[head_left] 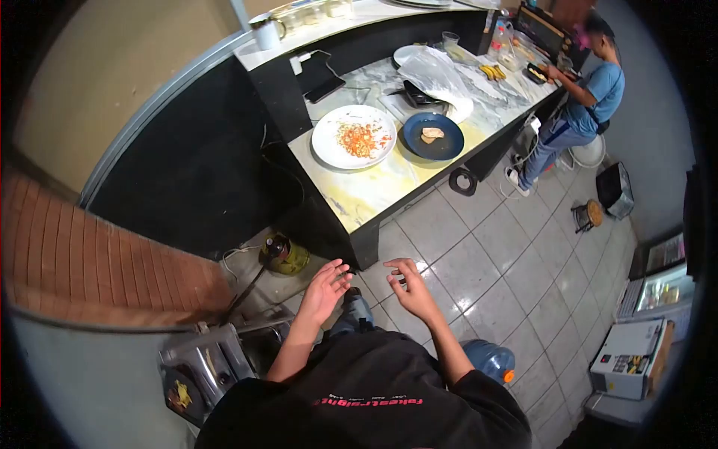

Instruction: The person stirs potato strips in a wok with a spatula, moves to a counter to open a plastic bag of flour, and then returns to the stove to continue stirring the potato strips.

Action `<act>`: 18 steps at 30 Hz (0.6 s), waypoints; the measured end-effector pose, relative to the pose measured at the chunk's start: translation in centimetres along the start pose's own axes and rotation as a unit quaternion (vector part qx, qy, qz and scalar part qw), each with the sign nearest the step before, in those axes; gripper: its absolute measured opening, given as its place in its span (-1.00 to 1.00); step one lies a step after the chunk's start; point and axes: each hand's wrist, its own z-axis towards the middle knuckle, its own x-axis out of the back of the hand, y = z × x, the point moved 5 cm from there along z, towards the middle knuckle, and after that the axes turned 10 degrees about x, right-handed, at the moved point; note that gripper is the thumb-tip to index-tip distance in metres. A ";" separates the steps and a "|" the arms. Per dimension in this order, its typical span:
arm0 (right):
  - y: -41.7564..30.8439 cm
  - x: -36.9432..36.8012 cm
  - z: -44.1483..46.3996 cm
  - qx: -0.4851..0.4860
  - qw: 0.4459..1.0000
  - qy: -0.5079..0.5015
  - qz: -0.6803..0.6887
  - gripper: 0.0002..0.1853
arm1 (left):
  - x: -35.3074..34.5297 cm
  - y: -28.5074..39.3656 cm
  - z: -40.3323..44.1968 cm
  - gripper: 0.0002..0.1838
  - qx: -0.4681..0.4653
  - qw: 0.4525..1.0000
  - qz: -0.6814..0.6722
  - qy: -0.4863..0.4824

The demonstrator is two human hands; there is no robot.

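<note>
My left hand [326, 290] is raised in front of my body, palm turned inward, fingers apart and holding nothing. Beside it my right hand [408, 286] hovers with bent, spread fingers, also holding nothing. Both are short of the counter [351, 202]. On that counter lies a large white plate [325, 146] with chopped orange and pale bits [360, 140] scattered over it. Right of the plate sits a dark blue plate [447, 150] bearing a pale pinkish piece of food [431, 135]. Neither hand touches anything.
At the counter's far end a person [594, 93] handles a black bowl [537, 72]. Bananas [493, 72] and a plastic bag [437, 78] lie between. A water jug [488, 361] stands at my right, a gas cylinder [286, 256] at my left, a stove [213, 363] behind left.
</note>
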 end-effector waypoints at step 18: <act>0.7 14.9 23.0 0.049 0.986 0.145 -0.062 -0.70 | -8.0 10.7 18.8 -0.63 0.103 0.987 0.105 -0.063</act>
